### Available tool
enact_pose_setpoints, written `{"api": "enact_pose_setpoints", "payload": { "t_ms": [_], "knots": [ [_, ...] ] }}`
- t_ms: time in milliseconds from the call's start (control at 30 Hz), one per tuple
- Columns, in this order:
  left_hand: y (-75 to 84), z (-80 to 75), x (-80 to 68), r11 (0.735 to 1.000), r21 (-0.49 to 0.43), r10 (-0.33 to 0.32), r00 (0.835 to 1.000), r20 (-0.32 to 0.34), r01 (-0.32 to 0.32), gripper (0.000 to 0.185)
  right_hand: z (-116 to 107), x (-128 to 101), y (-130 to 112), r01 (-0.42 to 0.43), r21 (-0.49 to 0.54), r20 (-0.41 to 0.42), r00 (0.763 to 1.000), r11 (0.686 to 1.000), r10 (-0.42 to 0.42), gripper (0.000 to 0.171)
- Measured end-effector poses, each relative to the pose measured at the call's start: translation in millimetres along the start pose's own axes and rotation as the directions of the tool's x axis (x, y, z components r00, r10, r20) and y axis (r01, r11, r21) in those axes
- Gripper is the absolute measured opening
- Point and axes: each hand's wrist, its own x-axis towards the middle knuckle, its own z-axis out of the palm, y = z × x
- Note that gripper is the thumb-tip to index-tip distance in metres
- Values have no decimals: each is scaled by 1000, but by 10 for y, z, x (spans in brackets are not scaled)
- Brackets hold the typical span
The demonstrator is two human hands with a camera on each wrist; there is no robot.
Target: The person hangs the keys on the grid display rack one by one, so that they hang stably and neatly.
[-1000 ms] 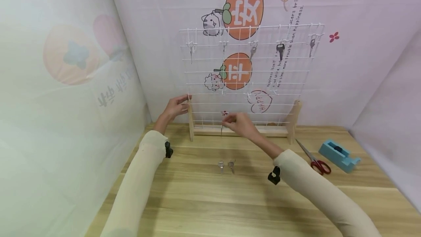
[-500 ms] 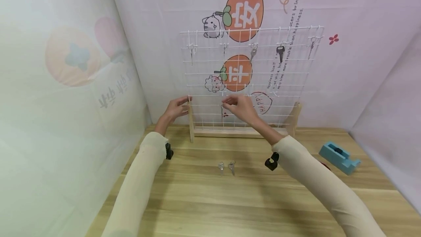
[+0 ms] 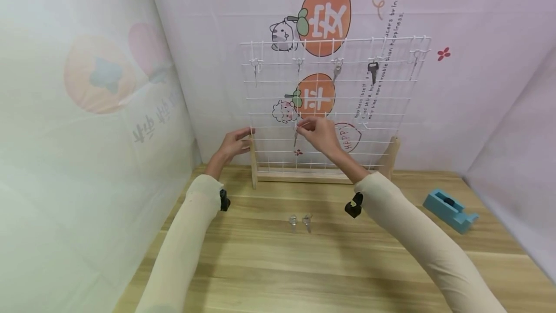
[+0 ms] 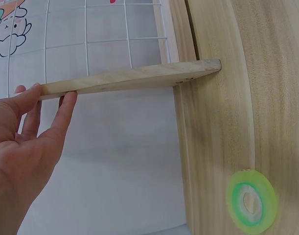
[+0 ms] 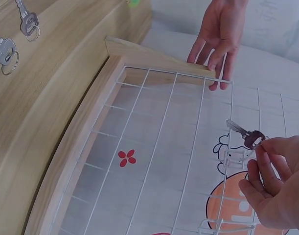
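Note:
A white wire grid rack (image 3: 278,42) stands upright on a wooden base against the back sheet. My left hand (image 3: 233,145) grips the top of its left wooden side post (image 4: 129,78), thumb on one face and fingers on the other. With thumb and fingertips, my right hand (image 3: 323,134) pinches a key (image 5: 247,134) near its ring. The blade points away from the fingers. In the right wrist view this key is close beside a white hook (image 5: 236,157) on the grid. Higher up, several keys hang in a row, among them a black-headed key (image 3: 373,71).
Two keys with rings, one (image 3: 293,222) left of the other (image 3: 307,222), lie on the wooden table (image 3: 260,264). A blue tape dispenser (image 3: 449,210) stands at the right. A yellow-green tape roll (image 4: 251,201) lies by the rack's left side.
My right hand has risen with the key from the rack's bottom bar to the lower hooks. The right sleeve now covers the red-handled scissors. The left hand has kept its grip.

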Motion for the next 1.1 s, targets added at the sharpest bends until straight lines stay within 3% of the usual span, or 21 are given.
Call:
{"api": "enact_pose_setpoints", "payload": {
  "t_ms": [467,1100],
  "knots": [
    [8,16,-9,1000,-2,6,1000,5,-6,50,-51,-20,50,-66,-2,19,998,998,66,17],
    [2,18,-11,1000,2,2,1000,-5,-2,50,-196,-419,117,-10,58,131,991,998,2,23]
  ]
}}
